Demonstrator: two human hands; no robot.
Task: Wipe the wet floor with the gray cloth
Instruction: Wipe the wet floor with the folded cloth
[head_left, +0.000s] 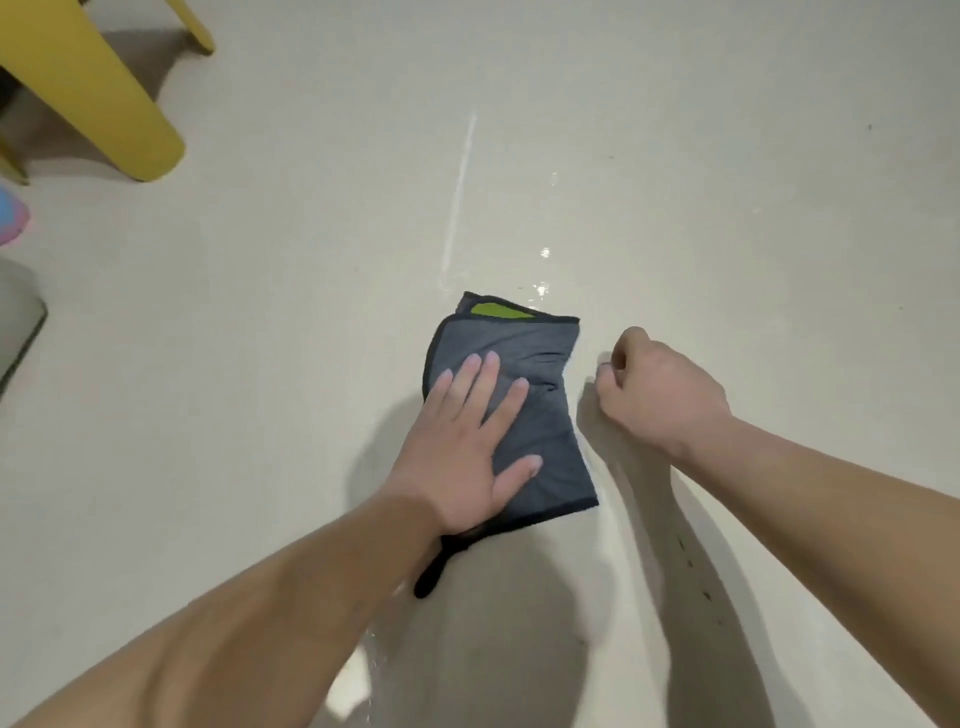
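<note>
Left hand (462, 452) lies flat on the gray cloth (540, 415), palm down, fingers straight and slightly spread, thumb out to the right, pressing the cloth onto the floor (260, 364). It covers the cloth's left and near part.

The cloth sits mid-scene, folded into a rough rectangle with dark edging. A green patch (498, 310) shows at its far edge. A black loop (431, 571) sticks out from the near end, under the left wrist.

Right hand (660, 395) is just right of the cloth, not touching it. Its fingers are curled in to a loose fist with nothing held. Can't tell if the knuckles touch the floor. Its shadow falls on the floor just below it.

The floor is pale and glossy. Wet glints (543, 288) lie just beyond the cloth's far right corner, and more wet shine (371, 654) is near, beside the left forearm. A pale streak (460, 197) runs away from the cloth toward the far side.

Yellow chair legs (104, 104) stand far left. A pink and blue thing (13, 221) and a gray object (21, 322) are cut off at the left edge; can't tell what they are.
</note>
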